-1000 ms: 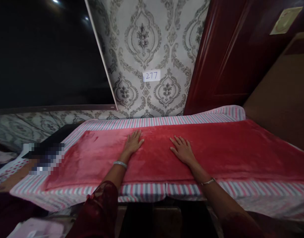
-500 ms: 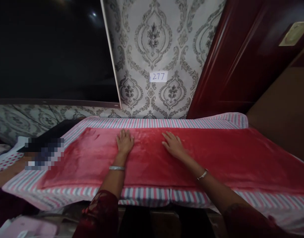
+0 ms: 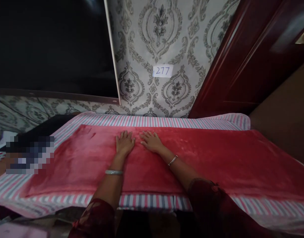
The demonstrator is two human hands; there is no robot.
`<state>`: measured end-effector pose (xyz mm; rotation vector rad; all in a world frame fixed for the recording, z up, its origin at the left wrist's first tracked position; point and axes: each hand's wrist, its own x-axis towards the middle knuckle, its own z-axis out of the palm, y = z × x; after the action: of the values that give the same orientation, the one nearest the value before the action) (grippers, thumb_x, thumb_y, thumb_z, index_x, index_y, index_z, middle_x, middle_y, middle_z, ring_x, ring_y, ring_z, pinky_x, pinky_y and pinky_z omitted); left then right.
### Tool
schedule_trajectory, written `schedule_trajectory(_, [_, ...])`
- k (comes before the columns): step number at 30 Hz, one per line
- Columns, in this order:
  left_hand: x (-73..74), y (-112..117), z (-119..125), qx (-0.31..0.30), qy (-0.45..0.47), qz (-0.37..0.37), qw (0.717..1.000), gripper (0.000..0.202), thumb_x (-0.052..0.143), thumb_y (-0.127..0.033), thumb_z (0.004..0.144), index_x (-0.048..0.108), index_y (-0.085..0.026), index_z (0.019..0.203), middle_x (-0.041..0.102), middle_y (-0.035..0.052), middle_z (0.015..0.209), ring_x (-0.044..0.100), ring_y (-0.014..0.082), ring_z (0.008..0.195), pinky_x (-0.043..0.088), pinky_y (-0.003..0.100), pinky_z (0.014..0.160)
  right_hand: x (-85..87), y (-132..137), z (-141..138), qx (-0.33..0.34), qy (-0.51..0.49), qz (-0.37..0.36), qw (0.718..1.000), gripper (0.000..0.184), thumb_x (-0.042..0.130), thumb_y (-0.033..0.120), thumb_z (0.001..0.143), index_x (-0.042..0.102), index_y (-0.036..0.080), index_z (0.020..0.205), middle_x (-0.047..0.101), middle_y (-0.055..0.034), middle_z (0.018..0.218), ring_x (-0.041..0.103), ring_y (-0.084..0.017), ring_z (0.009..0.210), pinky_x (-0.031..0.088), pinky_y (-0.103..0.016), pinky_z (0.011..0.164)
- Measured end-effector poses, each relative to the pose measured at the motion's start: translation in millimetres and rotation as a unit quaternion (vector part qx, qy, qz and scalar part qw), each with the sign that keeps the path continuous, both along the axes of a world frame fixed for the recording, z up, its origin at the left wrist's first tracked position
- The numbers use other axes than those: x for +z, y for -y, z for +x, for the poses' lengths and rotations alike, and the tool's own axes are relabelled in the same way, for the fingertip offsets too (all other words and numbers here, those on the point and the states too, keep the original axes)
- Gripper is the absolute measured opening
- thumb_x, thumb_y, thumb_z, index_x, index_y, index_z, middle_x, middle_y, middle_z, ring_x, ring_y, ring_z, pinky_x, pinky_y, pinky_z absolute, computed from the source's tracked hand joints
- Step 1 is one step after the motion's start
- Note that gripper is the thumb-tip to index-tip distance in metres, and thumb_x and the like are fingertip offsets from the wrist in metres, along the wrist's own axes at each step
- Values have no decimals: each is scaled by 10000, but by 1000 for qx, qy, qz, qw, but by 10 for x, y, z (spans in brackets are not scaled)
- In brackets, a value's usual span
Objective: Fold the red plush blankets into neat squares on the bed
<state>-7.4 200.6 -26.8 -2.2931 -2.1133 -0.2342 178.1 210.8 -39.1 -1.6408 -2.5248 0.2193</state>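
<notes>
In the head view, a red cloth [image 3: 203, 155] spreads across the frame's middle and right, over a striped cloth [image 3: 147, 201]. Near centre, the left hand [image 3: 125, 144] and right hand [image 3: 152, 142] rest palm-down on it, fingers extended, gripping nothing. Lower left: a pink item [image 3: 20, 230], contents indiscernible.

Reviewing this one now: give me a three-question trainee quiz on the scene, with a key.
1. True or false: the left hand and right hand both lie on the red cloth.

2. Fill in: the label on the wall reads ___.

3. What shows along the red cloth's near edge?
a) bare wood
b) striped cloth
c) tiles

Key: 1. true; 2. 277; 3. b
</notes>
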Motion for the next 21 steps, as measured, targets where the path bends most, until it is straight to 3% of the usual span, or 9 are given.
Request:
schedule_trajectory(3, [21,2,4,0,1,-10,1000,575,291,-391,1034,439,-167,1543,373,170,1646,312,302,1532,260,598,1215,-12,-48,513,-69,32,6,997,596,285,531,1067,353,304,1613,230,-45,1713,183,-285,1582,167,-580,1251])
schedule_trajectory(7, [62,-6,8,6,-5,-20,1000,585,281,-392,1033,422,-166,1554,355,165,1657,292,298,1544,258,599,1218,-46,-1,1458,-186,58,-2,981,600,258,510,1061,325,310,1623,234,-54,1712,221,-297,1571,205,-615,1231])
schedule_trajectory(11, [105,-15,9,6,-21,-25,999,594,256,-381,1031,412,-160,1560,353,162,1659,300,294,1540,269,586,1215,-113,207,2501,-290,79,-12,954,609,241,505,1052,298,324,1631,227,-40,1716,218,-304,1570,238,-637,1209])
schedule_trajectory(14, [132,-36,1,3,-35,-30,999,608,224,-367,1028,395,-139,1565,341,180,1660,296,301,1542,279,597,1204,-142,450,3137,-345,83,-11,935,614,231,511,1046,295,335,1630,239,-42,1714,226,-305,1568,251,-644,1199])
schedule_trajectory(17, [145,-75,-11,-2,-40,-28,999,635,168,-371,1026,390,-106,1559,343,201,1653,298,315,1539,289,615,1192,-142,666,3483,-376,75,-1,923,607,220,495,1049,313,329,1625,251,-56,1709,246,-301,1561,251,-630,1201])
schedule_trajectory(21, [123,-116,-28,-22,-28,20,999,653,129,-387,1017,443,-108,1517,419,191,1615,358,311,1508,338,624,1158,-118,772,3535,-390,56,33,918,587,240,465,1060,377,290,1603,278,-59,1700,248,-283,1559,239,-577,1218])
